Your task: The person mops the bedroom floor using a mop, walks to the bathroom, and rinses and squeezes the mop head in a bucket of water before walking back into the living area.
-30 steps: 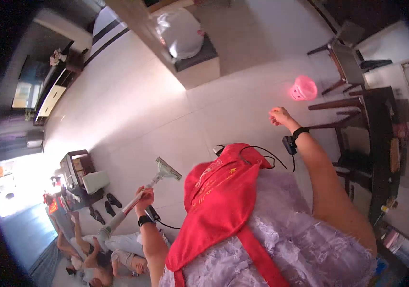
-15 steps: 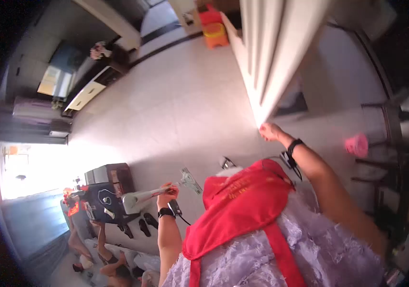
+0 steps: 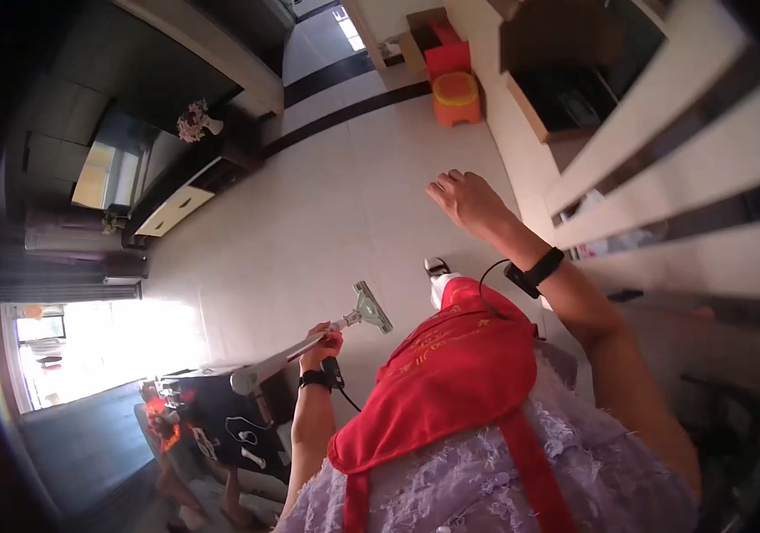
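Note:
My left hand point(image 3: 321, 345) is closed around the pale shaft of a squeegee-like cleaning tool point(image 3: 264, 366). The tool's flat grey-green head point(image 3: 372, 308) points up and right, above the floor. The shaft's other end reaches down-left, in front of a dark table. My right hand point(image 3: 471, 206) is held out over the floor, fingers loosely bent, with nothing visible in it. It is nearest to a pale slatted shelf unit point(image 3: 567, 191) on the right, apart from it. Black bands with small devices are on both wrists.
A dark table point(image 3: 229, 444) carries a white cable and small items at lower left, with people's arms beside it. An orange stool point(image 3: 457, 93) stands by the far wall. At left are a TV cabinet point(image 3: 176, 211) and a flower vase point(image 3: 195, 122).
The view has moved forward. The pale ridged panel that was beside my right hand has passed to the right, and the shelf unit shows. My right hand has moved up and left; my left keeps its hold.

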